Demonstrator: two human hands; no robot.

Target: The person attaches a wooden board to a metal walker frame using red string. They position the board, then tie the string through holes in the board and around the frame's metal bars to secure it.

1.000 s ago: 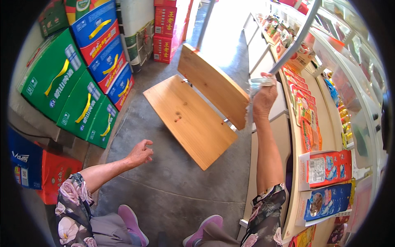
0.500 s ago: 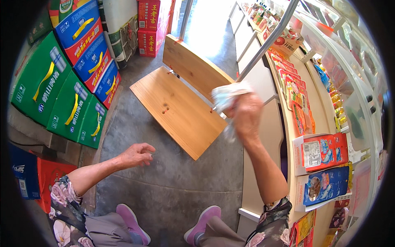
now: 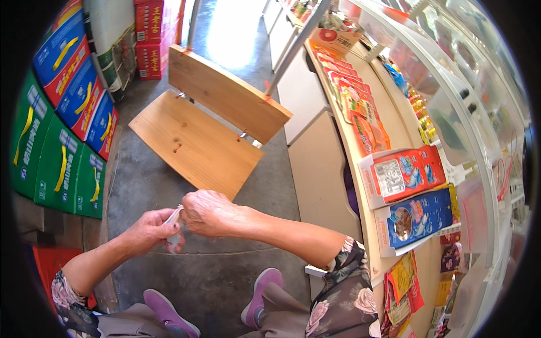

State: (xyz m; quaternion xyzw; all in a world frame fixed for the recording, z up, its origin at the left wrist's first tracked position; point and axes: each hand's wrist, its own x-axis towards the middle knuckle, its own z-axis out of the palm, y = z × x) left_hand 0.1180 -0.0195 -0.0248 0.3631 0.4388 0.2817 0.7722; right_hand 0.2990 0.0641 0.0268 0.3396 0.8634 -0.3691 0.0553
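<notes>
While wooden bench (image 3: 191,141) stands just beyond, left hand (image 3: 147,230) pinches crumpled pale cloth (image 3: 175,217) between thumb and bent fingers; right hand (image 3: 207,214), curled nearly closed, grips cloth's upper end. Cloth sits between hands, above grey floor (image 3: 220,270).

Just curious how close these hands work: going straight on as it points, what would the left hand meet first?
Probably the right hand, just beyond the pale cloth-like piece that the left hand holds, though depth is unclear.
</notes>
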